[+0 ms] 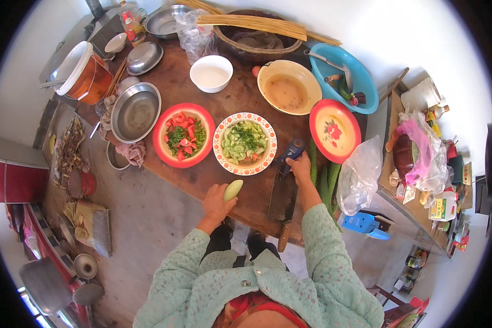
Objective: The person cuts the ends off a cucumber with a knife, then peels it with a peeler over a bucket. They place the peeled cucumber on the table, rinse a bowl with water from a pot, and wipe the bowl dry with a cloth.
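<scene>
My left hand [217, 203] is closed around a pale green oval vegetable [233, 189] at the table's front edge. My right hand [299, 165] grips a dark blue, flat tool [293, 150] whose exact kind I cannot make out. Below that hand lies a cleaver [284, 236], its wooden handle jutting over the edge. Long green cucumbers [327, 183] rest just right of my right hand. Ahead, an orange-patterned plate [217, 133] holds chopped green vegetable and herbs. Beside it, a red-rimmed plate [158, 147] carries chopped tomato and greens.
Behind stand a white bowl [211, 75], a cream basin [263, 98] with brownish liquid, and a blue basin [373, 87]. A red-rimmed dish [355, 131] and clear plastic bag [361, 180] sit right. On the left are a metal bowl [135, 113] and an orange bucket [95, 82].
</scene>
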The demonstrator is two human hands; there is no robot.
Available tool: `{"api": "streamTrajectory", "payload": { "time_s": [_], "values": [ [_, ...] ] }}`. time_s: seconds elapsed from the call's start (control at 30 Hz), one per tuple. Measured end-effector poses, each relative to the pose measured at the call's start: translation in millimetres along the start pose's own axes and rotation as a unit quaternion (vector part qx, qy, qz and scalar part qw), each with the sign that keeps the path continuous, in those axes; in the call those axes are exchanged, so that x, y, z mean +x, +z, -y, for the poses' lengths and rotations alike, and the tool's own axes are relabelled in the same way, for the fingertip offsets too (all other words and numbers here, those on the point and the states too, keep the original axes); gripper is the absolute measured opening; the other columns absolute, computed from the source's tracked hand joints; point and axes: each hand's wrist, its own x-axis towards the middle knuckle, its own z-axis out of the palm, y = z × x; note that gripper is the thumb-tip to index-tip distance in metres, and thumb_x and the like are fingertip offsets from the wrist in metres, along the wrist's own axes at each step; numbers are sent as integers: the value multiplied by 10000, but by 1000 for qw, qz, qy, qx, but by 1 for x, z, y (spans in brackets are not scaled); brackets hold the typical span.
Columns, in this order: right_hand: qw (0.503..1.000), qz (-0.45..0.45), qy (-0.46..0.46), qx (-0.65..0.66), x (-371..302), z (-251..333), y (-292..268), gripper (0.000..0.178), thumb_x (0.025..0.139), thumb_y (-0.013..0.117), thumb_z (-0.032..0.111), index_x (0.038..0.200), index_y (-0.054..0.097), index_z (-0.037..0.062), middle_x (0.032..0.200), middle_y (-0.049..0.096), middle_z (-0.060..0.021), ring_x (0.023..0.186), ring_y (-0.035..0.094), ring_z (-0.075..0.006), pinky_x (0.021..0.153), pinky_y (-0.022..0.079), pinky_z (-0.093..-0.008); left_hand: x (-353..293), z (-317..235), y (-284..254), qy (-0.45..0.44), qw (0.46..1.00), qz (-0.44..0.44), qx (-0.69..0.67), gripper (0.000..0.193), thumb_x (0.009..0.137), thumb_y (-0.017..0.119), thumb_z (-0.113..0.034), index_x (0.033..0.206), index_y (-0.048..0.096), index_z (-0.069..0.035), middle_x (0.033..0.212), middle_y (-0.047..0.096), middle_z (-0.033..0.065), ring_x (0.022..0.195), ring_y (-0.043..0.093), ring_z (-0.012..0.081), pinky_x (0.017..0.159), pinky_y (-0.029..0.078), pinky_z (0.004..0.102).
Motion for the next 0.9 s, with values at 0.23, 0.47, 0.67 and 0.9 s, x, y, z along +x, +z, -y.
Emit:
{"api": "streamTrajectory", "payload": {
  "time_s": [0.23, 0.47, 0.67, 0.9],
  "values": [
    [998, -58, 8, -19, 21, -15, 5, 723, 713, 659, 4, 1342, 305, -27, 850, 617, -98, 742, 594, -184, 674, 482, -300, 5, -6, 15, 59, 998, -5, 28, 508, 585, 741, -228, 1044, 553, -121, 899, 497, 66, 844, 489, 284, 709, 434, 401],
    [968, -98, -166, -159, -29, 7, 12, 653, 761, 626, 88, 1319, 312, -40, 1245, 424, -259, 1155, 436, -363, 989, 339, -387, 9, -9, 27, 50, 997, -37, 51, 584, 560, 764, -225, 1085, 533, -113, 918, 499, 67, 881, 481, 286, 745, 406, 409],
    [969, -5, -205, -135, -99, 16, -11, 584, 786, 592, 67, 1306, 339, -20, 1288, 379, -233, 1197, 380, -360, 1001, 327, -397, 3, -15, 21, 16, 997, -51, 55, 743, 548, 792, -289, 1181, 466, -80, 1059, 503, 101, 980, 474, 294, 805, 393, 410],
    [991, 58, -118, 11, -177, -7, -46, 357, 836, 566, 50, 1183, 505, -4, 1116, 544, -124, 967, 567, -179, 802, 484, -282, -9, -9, 13, 11, 996, -69, 47, 778, 578, 785, -316, 1216, 428, -50, 1129, 474, 142, 1041, 445, 322, 880, 367, 428]
  ]
}}
